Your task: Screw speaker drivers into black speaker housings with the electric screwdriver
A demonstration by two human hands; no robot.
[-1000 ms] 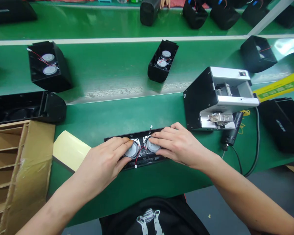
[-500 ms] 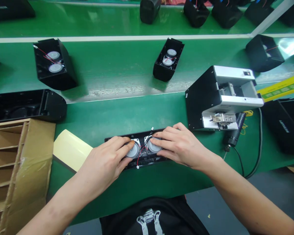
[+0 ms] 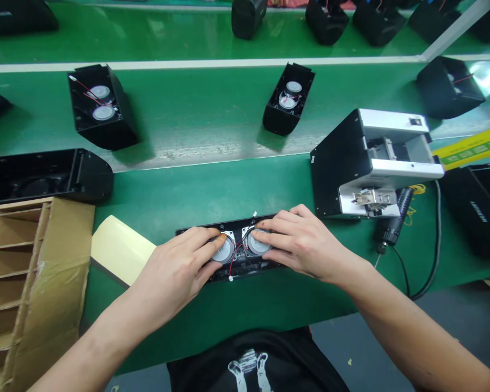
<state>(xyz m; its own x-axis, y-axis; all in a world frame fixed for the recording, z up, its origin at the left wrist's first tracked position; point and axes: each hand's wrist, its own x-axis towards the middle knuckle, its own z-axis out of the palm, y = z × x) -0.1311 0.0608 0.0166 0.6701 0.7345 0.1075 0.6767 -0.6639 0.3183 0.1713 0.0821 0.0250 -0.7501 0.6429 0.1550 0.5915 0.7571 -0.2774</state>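
A long black panel (image 3: 245,268) lies on the green bench with two round grey speakers set side by side in it. My left hand (image 3: 188,261) has its fingers bent round the left speaker (image 3: 224,250), covering the panel's left end. On the other side, my right hand (image 3: 296,242) grips the right speaker (image 3: 256,245) with thumb and fingers, over the panel's right part. Between the speakers run red and black wires, with a white connector (image 3: 231,278) at the front edge and another (image 3: 255,214) at the back edge.
Right of the panel stand a silver-black machine (image 3: 375,169) and an electric screwdriver (image 3: 392,223) with cables. At left are a divided cardboard box (image 3: 61,272), a pale yellow sheet (image 3: 122,247) and a black housing (image 3: 90,177). Black boxes with speakers (image 3: 106,130) sit behind.
The black boxes on the strip behind the bench have shifted slightly right. Both hands keep practically the same hold on the speakers.
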